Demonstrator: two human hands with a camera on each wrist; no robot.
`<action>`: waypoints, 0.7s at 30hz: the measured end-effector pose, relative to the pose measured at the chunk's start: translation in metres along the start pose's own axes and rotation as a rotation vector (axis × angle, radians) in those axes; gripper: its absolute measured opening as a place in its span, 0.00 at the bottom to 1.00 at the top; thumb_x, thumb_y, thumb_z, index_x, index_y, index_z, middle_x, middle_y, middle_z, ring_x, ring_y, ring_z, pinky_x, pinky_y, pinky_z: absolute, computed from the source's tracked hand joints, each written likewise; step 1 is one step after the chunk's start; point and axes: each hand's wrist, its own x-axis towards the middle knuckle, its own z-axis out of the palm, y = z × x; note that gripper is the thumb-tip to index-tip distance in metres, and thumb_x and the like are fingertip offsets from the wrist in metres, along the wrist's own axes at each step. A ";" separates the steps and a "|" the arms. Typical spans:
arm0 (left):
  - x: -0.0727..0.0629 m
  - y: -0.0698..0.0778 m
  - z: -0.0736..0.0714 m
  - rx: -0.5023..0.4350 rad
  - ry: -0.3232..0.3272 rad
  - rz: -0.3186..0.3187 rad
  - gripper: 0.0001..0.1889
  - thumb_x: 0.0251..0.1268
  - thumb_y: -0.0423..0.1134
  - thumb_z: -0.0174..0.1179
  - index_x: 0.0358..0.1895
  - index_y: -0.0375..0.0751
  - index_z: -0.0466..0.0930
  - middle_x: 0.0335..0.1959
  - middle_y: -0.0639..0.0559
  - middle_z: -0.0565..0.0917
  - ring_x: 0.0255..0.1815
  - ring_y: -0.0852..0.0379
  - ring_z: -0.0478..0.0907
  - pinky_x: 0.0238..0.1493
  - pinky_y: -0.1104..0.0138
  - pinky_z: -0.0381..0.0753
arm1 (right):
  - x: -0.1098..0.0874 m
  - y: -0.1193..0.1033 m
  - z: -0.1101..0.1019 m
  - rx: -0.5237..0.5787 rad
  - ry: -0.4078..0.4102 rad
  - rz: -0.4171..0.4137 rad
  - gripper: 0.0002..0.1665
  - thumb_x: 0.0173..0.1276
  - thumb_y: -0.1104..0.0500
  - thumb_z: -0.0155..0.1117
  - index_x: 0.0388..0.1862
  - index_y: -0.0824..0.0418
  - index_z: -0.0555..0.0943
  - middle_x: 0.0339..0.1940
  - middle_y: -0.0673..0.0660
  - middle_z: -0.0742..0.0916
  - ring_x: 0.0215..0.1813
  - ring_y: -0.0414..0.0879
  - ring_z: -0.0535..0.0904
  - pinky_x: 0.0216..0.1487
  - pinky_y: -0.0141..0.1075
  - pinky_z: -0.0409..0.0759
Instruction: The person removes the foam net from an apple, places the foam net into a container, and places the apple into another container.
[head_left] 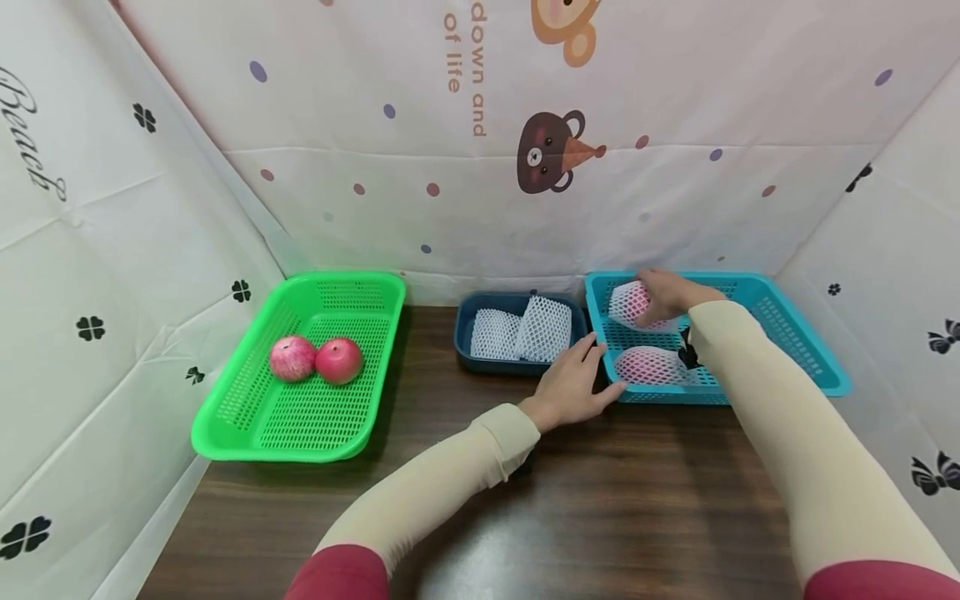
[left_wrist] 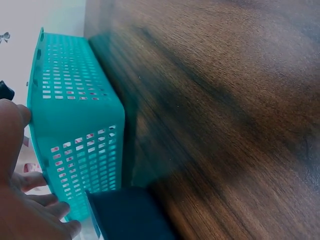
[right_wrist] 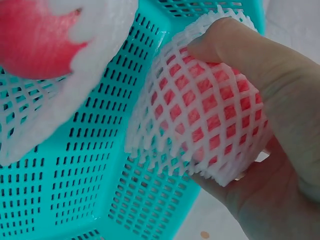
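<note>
In the blue basket [head_left: 813,367], my right hand [head_left: 666,296] grips a red fruit in a white foam net [head_left: 628,305]. The right wrist view shows thumb and fingers curled round this netted fruit [right_wrist: 205,110]. Nearer the basket's front lies a second netted fruit [head_left: 651,367]; its red skin shows through the net's open end. My left hand [head_left: 570,387] rests at the basket's front left corner with fingers spread, the fingertips touching the rim [left_wrist: 35,117].
Left of the basket stands a dark blue tray [head_left: 495,365] with two white foam nets [head_left: 543,329]. At far left, a green basket [head_left: 300,454] holds two red fruits [head_left: 339,361]. All stand on a dark wooden table [head_left: 600,517] against printed sheets.
</note>
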 end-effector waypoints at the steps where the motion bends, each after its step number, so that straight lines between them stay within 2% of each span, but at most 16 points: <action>1: 0.000 0.000 0.000 0.004 0.002 0.002 0.38 0.78 0.62 0.48 0.79 0.40 0.61 0.82 0.43 0.58 0.82 0.52 0.55 0.79 0.57 0.58 | -0.001 0.000 0.000 0.005 0.004 -0.001 0.58 0.64 0.53 0.76 0.81 0.71 0.52 0.78 0.78 0.56 0.75 0.77 0.54 0.64 0.73 0.65; 11: 0.002 -0.002 0.000 0.050 -0.014 -0.004 0.39 0.78 0.64 0.47 0.80 0.43 0.60 0.82 0.45 0.57 0.82 0.52 0.54 0.79 0.56 0.57 | -0.009 0.003 -0.001 0.008 0.050 -0.052 0.56 0.64 0.54 0.76 0.80 0.72 0.54 0.77 0.79 0.57 0.73 0.77 0.58 0.63 0.72 0.66; 16: 0.002 -0.003 0.001 0.063 -0.019 0.000 0.39 0.78 0.65 0.47 0.80 0.42 0.60 0.82 0.45 0.58 0.82 0.51 0.54 0.79 0.55 0.57 | -0.013 0.007 -0.001 0.021 0.063 -0.078 0.56 0.64 0.54 0.76 0.79 0.72 0.54 0.74 0.78 0.65 0.70 0.76 0.64 0.61 0.70 0.70; 21: 0.002 -0.006 0.001 0.083 -0.010 0.018 0.39 0.78 0.65 0.46 0.80 0.41 0.60 0.81 0.44 0.59 0.82 0.49 0.55 0.79 0.55 0.57 | -0.017 0.011 0.000 0.033 0.085 -0.111 0.55 0.64 0.54 0.76 0.79 0.70 0.54 0.68 0.77 0.72 0.61 0.72 0.75 0.54 0.65 0.77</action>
